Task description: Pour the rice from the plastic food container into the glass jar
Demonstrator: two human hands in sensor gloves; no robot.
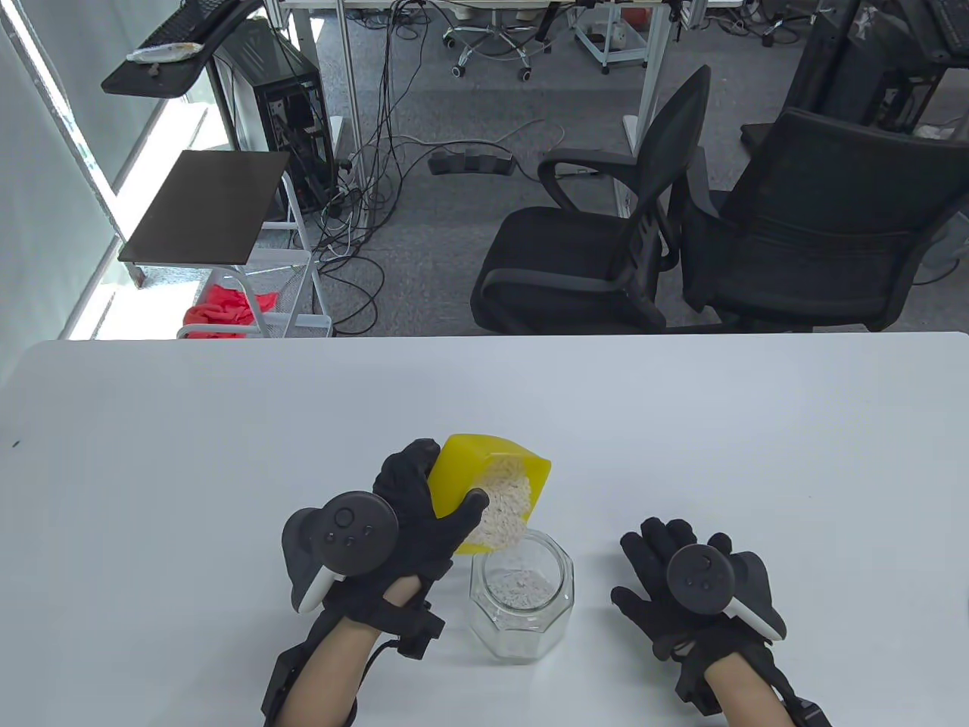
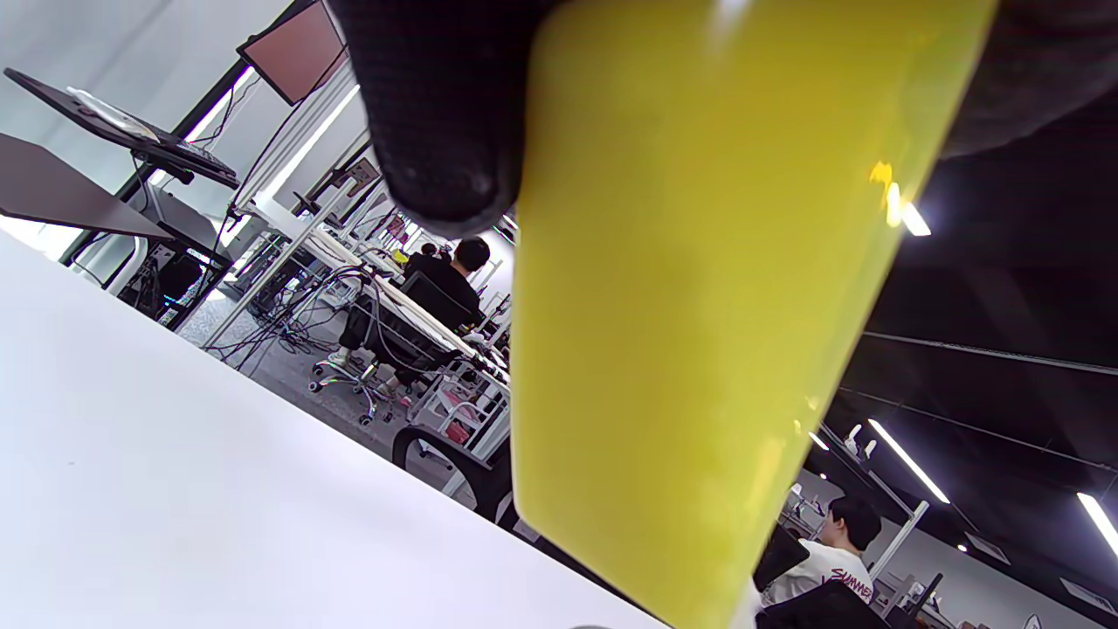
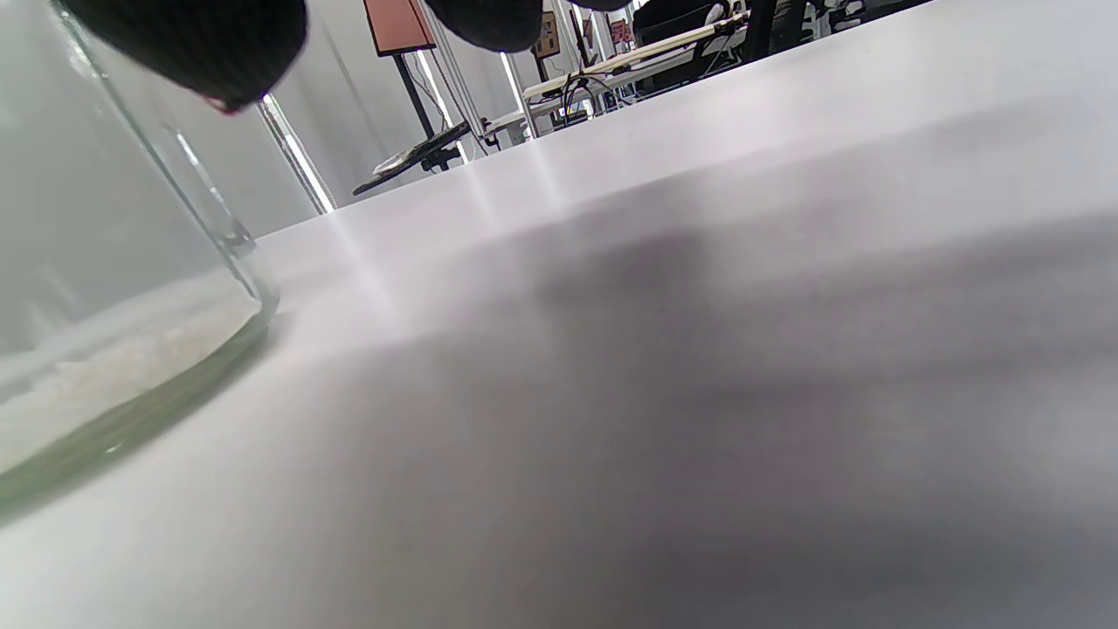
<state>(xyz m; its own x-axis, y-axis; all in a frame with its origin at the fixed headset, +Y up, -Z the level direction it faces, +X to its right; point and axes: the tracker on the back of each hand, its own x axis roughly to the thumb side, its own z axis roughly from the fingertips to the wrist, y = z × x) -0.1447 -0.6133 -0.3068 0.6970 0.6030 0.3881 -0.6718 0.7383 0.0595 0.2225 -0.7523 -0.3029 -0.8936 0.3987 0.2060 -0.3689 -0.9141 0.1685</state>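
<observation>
My left hand (image 1: 424, 515) grips a yellow plastic food container (image 1: 473, 473), tilted with its open mouth over a clear glass jar (image 1: 522, 606). White rice (image 1: 503, 511) lies at the container's lower lip above the jar's opening, and a layer of rice covers the jar's bottom. The jar stands upright on the white table. In the left wrist view the container's yellow wall (image 2: 681, 332) fills the middle, with a gloved finger (image 2: 437, 105) on it. My right hand (image 1: 666, 575) rests flat on the table right of the jar, fingers spread, holding nothing. The jar's wall (image 3: 105, 288) shows in the right wrist view.
The white table (image 1: 227, 454) stretches wide on all sides of the jar. Two black office chairs (image 1: 606, 250) stand beyond the far edge. A small side table and a wire rack with red cloth (image 1: 223, 307) stand at the far left.
</observation>
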